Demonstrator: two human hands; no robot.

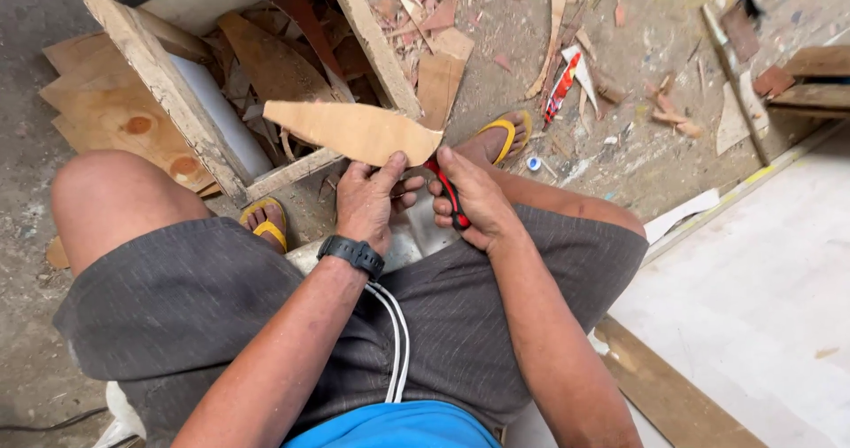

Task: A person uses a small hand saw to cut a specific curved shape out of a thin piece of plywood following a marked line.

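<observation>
Firmly, your left hand (367, 202) pinched the near edge of a thin, leaf-shaped piece of plywood (354, 131), thumb on top and fingers curled beneath, so the piece stuck out flat and pointed away to your left. Your right hand (474, 198) was clenched around a red-and-black utility knife (448, 195), its handle running down through the fist and its front end meeting the right tip of the plywood piece, just beside your left thumb. The two hands sat close together, nearly touching, above the gap between your knees.

A black wristwatch (352, 254) circled your left wrist. You were seated in dark grey shorts (212, 306) with white drawstrings hanging at the waist and a blue shirt hem at the bottom of the view. Both feet wore yellow flip-flops (268, 222), one below the plywood piece on the left, the other beyond your right hand.

Just past the held piece stood an open wooden box frame (168, 85) filled with curved brown plywood offcuts, and more flat plywood sheets (106, 112) lay to its left on the dusty concrete floor (620, 147). Wood chips and splinters were scattered across that floor, with a small red-and-white tube (561, 87) among them. A large pale board (761, 297) lay to your right, edged by a wooden strip.
</observation>
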